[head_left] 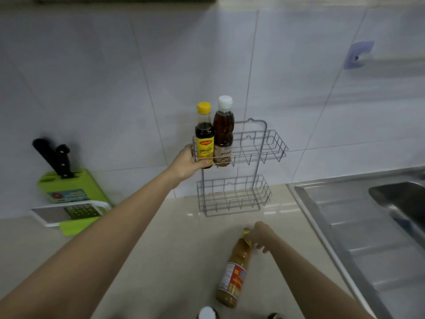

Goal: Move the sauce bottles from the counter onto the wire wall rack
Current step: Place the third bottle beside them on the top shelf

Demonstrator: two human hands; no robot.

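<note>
A grey two-tier wire wall rack (257,146) hangs on the tiled wall. In the left end of its upper basket stand a dark sauce bottle with a yellow cap (204,134) and a brown sauce bottle with a white cap (223,132). My left hand (187,163) reaches up and grips the base of the yellow-capped bottle at the basket's left corner. On the counter stands a tall bottle of tan sauce (234,270), and my right hand (259,236) closes around its neck and cap. Two more bottle tops (207,313) peek in at the bottom edge.
A green knife block with black-handled knives (61,180) and a grater (73,212) stand at the left on the beige counter (172,249). A steel sink with drainboard (368,226) fills the right side. The rack's lower basket (232,196) holds nothing.
</note>
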